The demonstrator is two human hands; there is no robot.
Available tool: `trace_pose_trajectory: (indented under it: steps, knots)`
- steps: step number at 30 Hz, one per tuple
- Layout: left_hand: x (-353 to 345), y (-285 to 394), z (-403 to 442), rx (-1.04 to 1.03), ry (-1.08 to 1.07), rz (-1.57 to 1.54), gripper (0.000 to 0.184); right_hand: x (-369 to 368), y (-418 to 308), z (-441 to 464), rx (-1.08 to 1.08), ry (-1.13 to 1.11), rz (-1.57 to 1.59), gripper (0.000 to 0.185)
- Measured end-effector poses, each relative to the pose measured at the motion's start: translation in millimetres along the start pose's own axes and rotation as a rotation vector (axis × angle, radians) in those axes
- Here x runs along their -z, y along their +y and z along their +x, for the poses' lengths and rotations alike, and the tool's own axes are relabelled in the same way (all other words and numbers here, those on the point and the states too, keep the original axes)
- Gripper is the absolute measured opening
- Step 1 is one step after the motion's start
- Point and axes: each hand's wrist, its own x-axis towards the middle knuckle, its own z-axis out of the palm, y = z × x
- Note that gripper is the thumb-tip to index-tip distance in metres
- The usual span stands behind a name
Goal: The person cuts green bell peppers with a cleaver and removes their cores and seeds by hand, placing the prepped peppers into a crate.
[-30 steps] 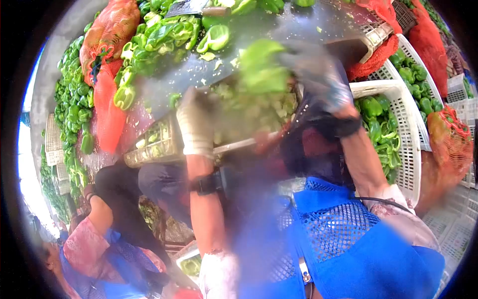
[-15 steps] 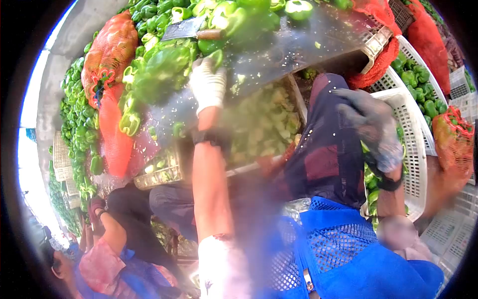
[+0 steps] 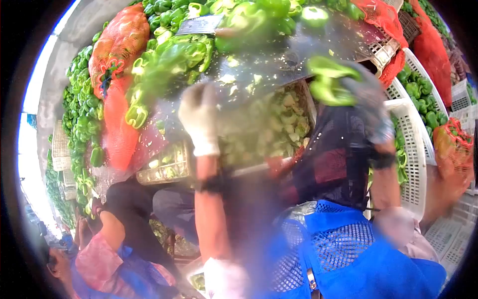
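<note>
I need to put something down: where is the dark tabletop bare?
Between the cut peppers and the scrap-filled crate, the dark tabletop is open, apart from small bits. It's crowded around the cleaver and net bag.

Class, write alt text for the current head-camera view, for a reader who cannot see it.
A gloved right hand holds cut green pepper, blurred; the gloved left hand is near the edge of a dark work surface. Pepper pieces are heaped there around a blade, with a white basket of green peppers at right.
</note>
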Motion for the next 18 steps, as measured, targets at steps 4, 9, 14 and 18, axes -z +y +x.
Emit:
trace_pose_trajectory:
  steps: [4, 9, 14, 18]
  knots:
    - [-24, -25, 70, -0.322, 0.048, 0.627, 0.043, 77, -11, -36, 0.014, 0.168, -0.987, 0.043]
    - [-46, -35, 99, -0.335, -0.089, 0.788, 0.036, 75, -13, -50, -0.108, 0.095, -0.692, 0.047]
    - [-20, -41, 56, -0.465, -0.031, 0.740, 0.022, -14, -9, -12, 0.389, -0.206, -0.545, 0.036]
    - [15, -23, 1, -0.490, -0.125, 0.592, 0.022, -94, 9, 44, 1.020, -0.394, -0.535, 0.029]
